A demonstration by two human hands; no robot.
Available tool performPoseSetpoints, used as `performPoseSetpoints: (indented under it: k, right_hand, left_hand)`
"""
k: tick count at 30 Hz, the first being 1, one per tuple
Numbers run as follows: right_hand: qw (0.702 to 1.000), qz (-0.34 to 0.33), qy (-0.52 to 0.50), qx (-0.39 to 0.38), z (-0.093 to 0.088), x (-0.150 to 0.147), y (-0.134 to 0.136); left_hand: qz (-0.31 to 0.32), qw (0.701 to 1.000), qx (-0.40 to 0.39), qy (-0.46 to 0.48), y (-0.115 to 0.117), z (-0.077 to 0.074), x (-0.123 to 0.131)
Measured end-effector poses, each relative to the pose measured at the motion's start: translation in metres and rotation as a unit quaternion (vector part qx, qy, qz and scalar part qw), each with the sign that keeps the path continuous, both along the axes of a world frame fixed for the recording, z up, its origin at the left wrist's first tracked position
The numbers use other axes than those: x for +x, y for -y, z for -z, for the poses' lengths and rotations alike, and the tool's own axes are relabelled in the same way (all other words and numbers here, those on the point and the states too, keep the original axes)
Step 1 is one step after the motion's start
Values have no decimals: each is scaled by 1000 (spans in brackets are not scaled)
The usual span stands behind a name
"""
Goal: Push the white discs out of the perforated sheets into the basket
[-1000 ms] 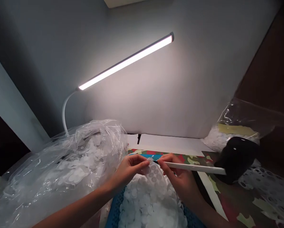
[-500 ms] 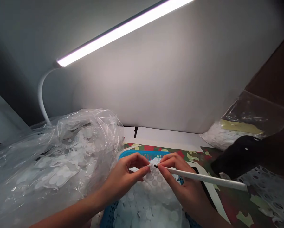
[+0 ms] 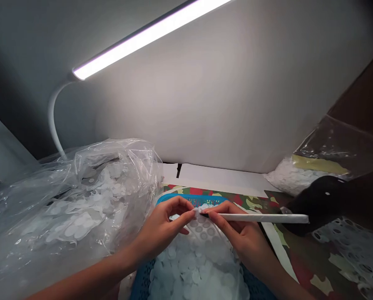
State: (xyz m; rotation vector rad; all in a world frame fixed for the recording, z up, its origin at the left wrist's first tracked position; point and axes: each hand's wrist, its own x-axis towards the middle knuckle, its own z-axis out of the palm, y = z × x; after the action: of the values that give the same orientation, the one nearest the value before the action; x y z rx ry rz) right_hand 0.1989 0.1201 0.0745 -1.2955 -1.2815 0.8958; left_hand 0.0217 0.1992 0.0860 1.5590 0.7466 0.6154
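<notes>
My left hand [image 3: 170, 218] is closed in a pinch on the top edge of a translucent white sheet marked with rings [image 3: 203, 230]. In my right hand [image 3: 239, 229] is a slim white-handled tool with a dark tip [image 3: 261, 218], its handle lying almost level and pointing right. The tip meets the sheet's edge close to my left fingertips; the exact contact is too small to make out. Below both hands, a blue plastic basket [image 3: 170, 196] holds a heap of loose whitish discs [image 3: 192, 273].
A large clear plastic bag [image 3: 136, 166] with white disc pieces lies at left, under a lit lamp [image 3: 149, 39]. At right are a dark rounded object [image 3: 311, 200], perforated translucent sheets [image 3: 358, 246] and another filled bag [image 3: 286, 175]. A camouflage-patterned mat [image 3: 308, 266] covers the table.
The white handle has swung from a downward slant to nearly level, its far end rising and moving left. The view has shifted slightly. Both hands keep their grips.
</notes>
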Motion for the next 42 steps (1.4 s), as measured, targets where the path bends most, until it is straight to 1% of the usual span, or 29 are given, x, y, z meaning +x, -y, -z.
performPoseSetpoints:
  k: [5, 11, 15, 19, 22, 25, 28, 31, 36, 38, 42]
  right_hand:
    - [1000, 6, -5, 4, 1, -1, 0]
    - [1000, 4, 25, 14, 1, -1, -1]
    - [998, -15, 54, 14, -5, -3, 1]
    - [996, -18, 87, 8, -9, -5, 3]
    - [994, -20, 104, 8, -9, -6, 3]
    - [995, -25, 95, 9, -7, -6, 2]
    - [998, -14, 64, 25, -3, -6, 0]
    - [998, -6, 43, 35, -1, -4, -1]
    - [999, -7, 38, 21, -1, -2, -1]
    - [999, -10, 38, 26, -1, -2, -1]
    - [997, 6, 61, 43, -2, -5, 0]
  left_hand:
    - [-3, 1000, 20, -2, 1, 0, 0]
    - [9, 995, 98, -25, 3, -3, -2]
    - [22, 986, 160, -49, 5, -4, -3]
    - [29, 974, 219, -43, 5, -3, -3]
    - [33, 969, 243, -37, 6, -2, -2]
    - [35, 965, 256, -36, 8, -1, -2]
    - [15, 970, 241, -40, 8, -1, -2]
    - [-5, 982, 185, -44, 7, -1, -1]
    - [2, 995, 100, -17, 4, 1, -1]
    - [12, 996, 91, -10, 3, 2, -1]
    - [15, 994, 104, -13, 2, 4, -1]
